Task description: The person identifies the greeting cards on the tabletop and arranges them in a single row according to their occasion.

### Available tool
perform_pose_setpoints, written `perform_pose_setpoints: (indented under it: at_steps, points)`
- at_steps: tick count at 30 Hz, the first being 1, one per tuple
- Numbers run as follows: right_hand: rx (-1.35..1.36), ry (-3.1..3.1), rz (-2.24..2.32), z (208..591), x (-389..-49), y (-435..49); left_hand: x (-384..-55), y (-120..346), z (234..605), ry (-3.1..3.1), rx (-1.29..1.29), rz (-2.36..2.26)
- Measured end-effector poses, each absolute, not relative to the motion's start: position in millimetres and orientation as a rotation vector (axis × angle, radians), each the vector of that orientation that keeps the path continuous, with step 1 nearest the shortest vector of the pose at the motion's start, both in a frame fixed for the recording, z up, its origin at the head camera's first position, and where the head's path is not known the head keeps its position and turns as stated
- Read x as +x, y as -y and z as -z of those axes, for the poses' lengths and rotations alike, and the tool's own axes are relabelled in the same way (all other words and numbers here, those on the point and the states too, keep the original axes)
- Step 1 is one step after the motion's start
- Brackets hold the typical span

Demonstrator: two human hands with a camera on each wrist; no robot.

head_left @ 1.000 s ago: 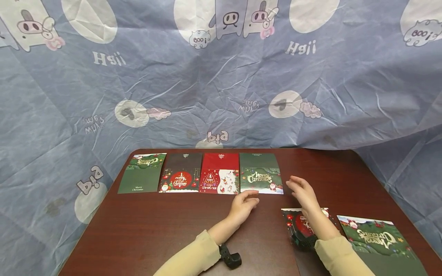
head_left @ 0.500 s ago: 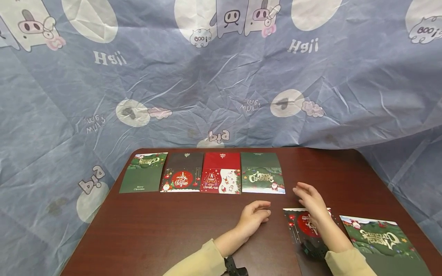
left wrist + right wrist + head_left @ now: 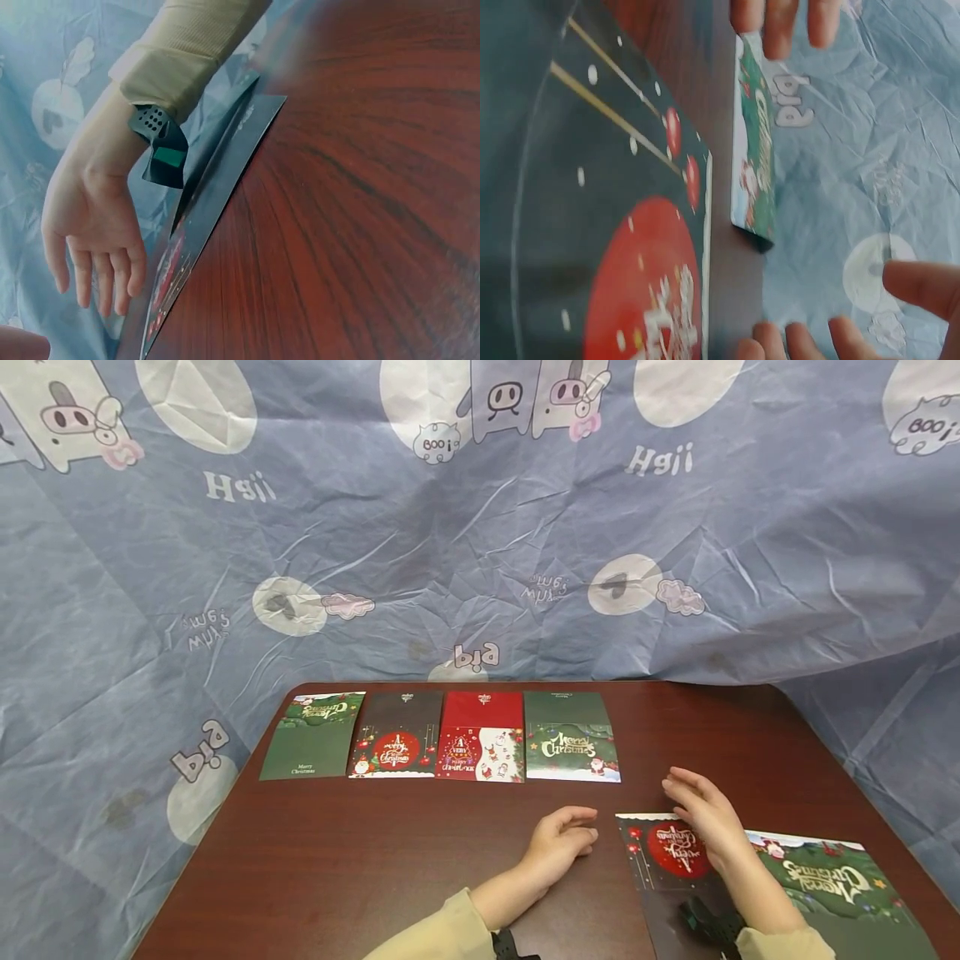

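My left hand [image 3: 555,847] hovers over the bare table, fingers loosely bent with nothing held. To its right, my right hand [image 3: 708,818], also holding nothing, hangs relaxed over the black card [image 3: 645,868] with a red circle, whose right part it covers. The left wrist view catches the right hand [image 3: 97,210] with fingers pointing down beside that card. Against the right hand's wrist lies the green Merry Christmas card [image 3: 840,877], partly hidden by the forearm. In the right wrist view the black card [image 3: 562,225] looms close, fingertips at the top and bottom edges.
Along the table's back edge lie several unfolded cards: a green card [image 3: 311,743], a black card [image 3: 393,710], a red card [image 3: 480,710] and another green card [image 3: 566,710]. Behind the brown table [image 3: 337,860] hangs a blue printed cloth [image 3: 450,543].
Both hands have drawn away from the back-right green card, moving right and nearer the person. My right hand now uncovers the black card's red circle. The cards stay where they were.
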State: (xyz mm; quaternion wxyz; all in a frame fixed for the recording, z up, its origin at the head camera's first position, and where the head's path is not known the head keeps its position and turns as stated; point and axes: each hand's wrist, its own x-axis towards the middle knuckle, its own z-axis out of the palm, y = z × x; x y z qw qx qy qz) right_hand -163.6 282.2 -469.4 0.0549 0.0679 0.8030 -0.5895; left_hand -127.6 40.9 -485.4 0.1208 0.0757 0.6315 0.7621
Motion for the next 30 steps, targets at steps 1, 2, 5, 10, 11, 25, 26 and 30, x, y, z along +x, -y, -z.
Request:
perform_pose_setpoints:
  at_steps: [1, 2, 5, 10, 11, 25, 26, 30]
  points:
    - [0.19, -2.447, 1.774, 473, -164, -288, -127, -41, 485, -1.841, 0.219, -2.224]
    - [0.157, -2.443, 1.752, 475, -164, -293, -126, -41, 485, -1.839, 0.219, -2.22]
    - [0.12, -2.468, 1.707, 482, -164, -308, -124, -42, 485, -1.827, 0.225, -2.218]
    - [0.076, -2.464, 1.673, 487, -160, -324, -122, -44, 485, -1.817, 0.221, -2.228]
    - [0.079, -2.457, 1.674, 487, -158, -326, -121, -44, 486, -1.818, 0.22, -2.225]
    - [0.054, -2.473, 1.62, 452, -129, -328, -116, -46, 487, -1.795, 0.234, -2.229]
    - [0.054, -2.481, 1.601, 452, -128, -329, -116, -47, 487, -1.794, 0.233, -2.226]
    - [0.07, -2.508, 1.513, 452, -123, -335, -114, -48, 488, -1.792, 0.229, -2.216]
